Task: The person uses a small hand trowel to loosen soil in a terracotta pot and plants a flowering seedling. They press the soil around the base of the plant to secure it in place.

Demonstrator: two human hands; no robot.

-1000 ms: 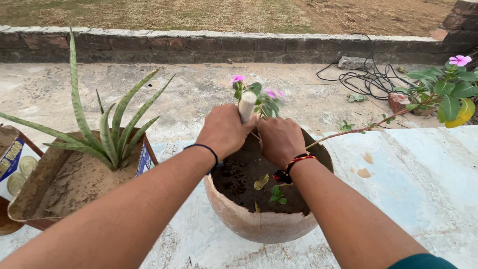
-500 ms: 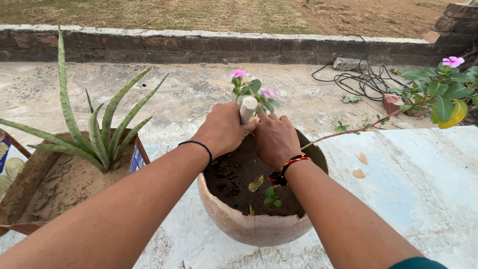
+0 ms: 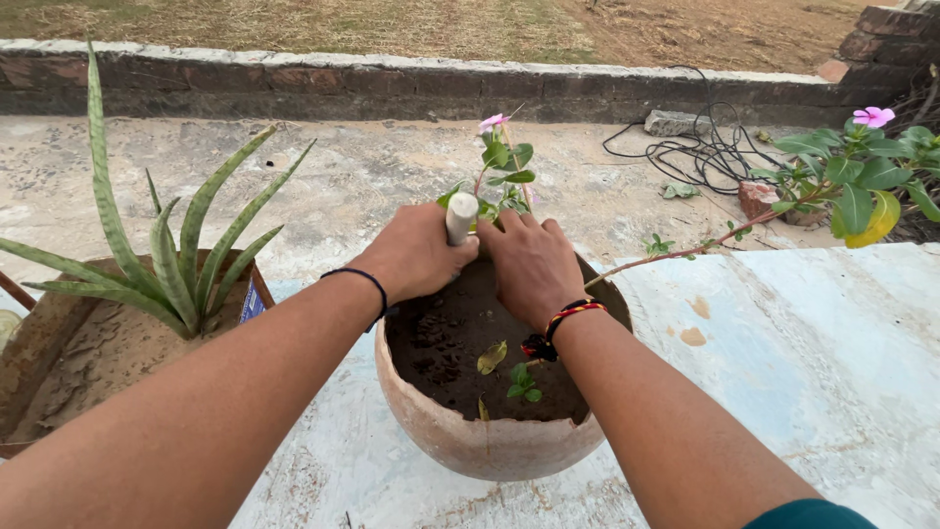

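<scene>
White handle (image 3: 461, 216) is standing nearly upright at the far rim of the clay pot (image 3: 470, 446), closed inside the left hand (image 3: 419, 257); the right hand (image 3: 531, 266) is pressing flat on soil beside it, holding nothing.

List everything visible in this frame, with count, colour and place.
clay pot: one, terracotta, chipped rim, centre, holding dark soil
flowering plant: one, pink bloom, far side of that pot
white handle: one, gripped upright at the soil
aloe planter: one, brown, left, spiky green plant
second flowering plant: one, pink bloom, right
black cable: one tangle, on the ground behind
brick wall: one, across the back
left hand: wrapped around the handle
right hand: pressing the soil
</scene>
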